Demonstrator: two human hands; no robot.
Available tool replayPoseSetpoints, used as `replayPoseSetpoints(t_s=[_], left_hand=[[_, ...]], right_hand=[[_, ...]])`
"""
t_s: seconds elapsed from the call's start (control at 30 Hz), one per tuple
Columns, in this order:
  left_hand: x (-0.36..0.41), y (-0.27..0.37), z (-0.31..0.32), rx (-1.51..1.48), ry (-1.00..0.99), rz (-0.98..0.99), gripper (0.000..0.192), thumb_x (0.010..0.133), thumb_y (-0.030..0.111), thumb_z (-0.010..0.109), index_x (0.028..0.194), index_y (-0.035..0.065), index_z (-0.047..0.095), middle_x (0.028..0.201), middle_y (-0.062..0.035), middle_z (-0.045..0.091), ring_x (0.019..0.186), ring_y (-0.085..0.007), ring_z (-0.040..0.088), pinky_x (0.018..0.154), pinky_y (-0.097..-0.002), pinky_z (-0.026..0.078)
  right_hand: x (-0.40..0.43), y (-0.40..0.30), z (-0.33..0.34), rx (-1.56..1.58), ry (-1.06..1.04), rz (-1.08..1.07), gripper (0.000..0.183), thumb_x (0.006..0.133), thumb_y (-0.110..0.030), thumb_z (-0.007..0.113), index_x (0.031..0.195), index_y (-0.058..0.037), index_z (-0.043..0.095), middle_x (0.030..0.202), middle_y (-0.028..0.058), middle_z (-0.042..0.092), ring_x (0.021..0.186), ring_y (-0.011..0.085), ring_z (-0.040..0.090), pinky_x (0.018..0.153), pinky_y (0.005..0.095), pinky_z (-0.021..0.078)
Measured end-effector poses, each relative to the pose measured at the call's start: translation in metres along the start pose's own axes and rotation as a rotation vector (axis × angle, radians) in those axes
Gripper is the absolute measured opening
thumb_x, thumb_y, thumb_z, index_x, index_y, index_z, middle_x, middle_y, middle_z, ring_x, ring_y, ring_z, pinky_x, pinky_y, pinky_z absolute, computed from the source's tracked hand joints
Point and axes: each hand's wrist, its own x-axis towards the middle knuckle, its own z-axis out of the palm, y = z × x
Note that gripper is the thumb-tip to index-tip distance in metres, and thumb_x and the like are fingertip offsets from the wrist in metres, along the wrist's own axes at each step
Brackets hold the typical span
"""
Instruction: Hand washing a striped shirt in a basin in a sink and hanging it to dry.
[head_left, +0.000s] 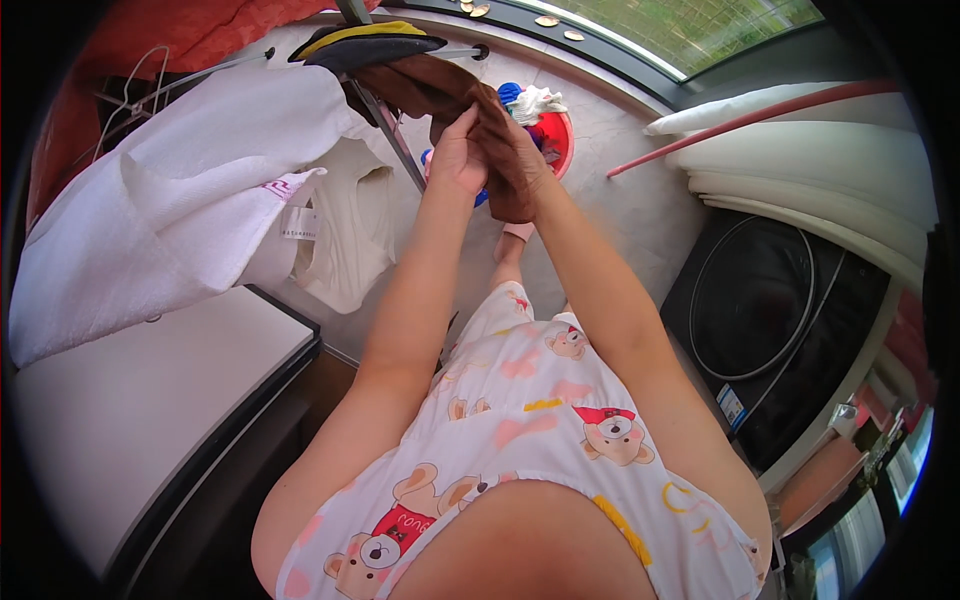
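Note:
A brown cloth (506, 169) hangs down between my two hands in the upper middle of the view. My left hand (457, 154) grips its left side, and my right hand (529, 157) grips its right side. The cloth's upper part runs up over a metal rack bar (390, 131), beside a dark and yellow item (367, 45). Below and behind my hands a red basin (562, 142) stands on the floor, holding a white knitted piece (536, 103) and blue things. What the fingertips do behind the folds is partly hidden.
A white towel (172, 180) and a white garment (349, 225) hang at left, above a white-topped cabinet (150, 405). A wire hanger (139, 105) is at upper left. At right are a pink pole (750, 124), white curtain (810, 172) and a black front-loading appliance (757, 300).

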Motion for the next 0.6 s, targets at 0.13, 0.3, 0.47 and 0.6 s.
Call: replayPoseSetpoints(t_s=[0.13,0.3,0.47,0.6], left_hand=[[0.007,-0.023,0.0,0.055,0.213,0.097,0.03,0.088,0.021,0.049,0.111,0.0017,0.047,0.106,-0.0079,0.054,0.095,-0.0185,0.054,0.083,-0.0294,0.045],[0.023,-0.015,-0.017,0.289,0.168,0.201,0.034,0.089,0.027,0.046,0.106,-0.0016,0.052,0.102,-0.008,0.056,0.092,-0.0184,0.055,0.079,-0.0285,0.045],[0.024,-0.014,-0.042,1.172,-0.028,0.619,0.052,0.081,0.011,0.055,0.126,-0.0012,0.031,0.125,-0.0177,0.04,0.101,-0.0221,0.051,0.086,-0.0297,0.04],[0.026,-0.008,-0.104,1.343,0.007,0.221,0.046,0.083,0.019,0.055,0.123,0.0021,0.041,0.111,-0.0102,0.051,0.093,-0.0161,0.053,0.078,-0.0266,0.042]], right_hand=[[0.01,0.019,-0.007,-0.396,0.273,-0.322,0.028,0.076,-0.019,0.066,0.092,0.0038,0.06,0.083,0.0053,0.062,0.073,0.0096,0.055,0.066,0.0217,0.0438],[0.017,0.019,-0.001,-1.074,0.477,-0.689,0.038,0.077,-0.035,0.058,0.076,0.0032,0.06,0.068,0.0228,0.058,0.065,0.0361,0.059,0.058,0.0388,0.0459],[-0.019,-0.021,-0.035,-1.564,0.447,-0.68,0.046,0.077,-0.044,0.056,0.1,-0.0035,0.053,0.09,0.0179,0.058,0.081,0.0344,0.056,0.069,0.0413,0.0447],[-0.104,-0.08,-0.144,-1.708,0.807,-0.73,0.051,0.072,-0.032,0.061,0.112,-0.0032,0.047,0.115,0.0152,0.049,0.104,0.0327,0.047,0.085,0.0419,0.0389]])
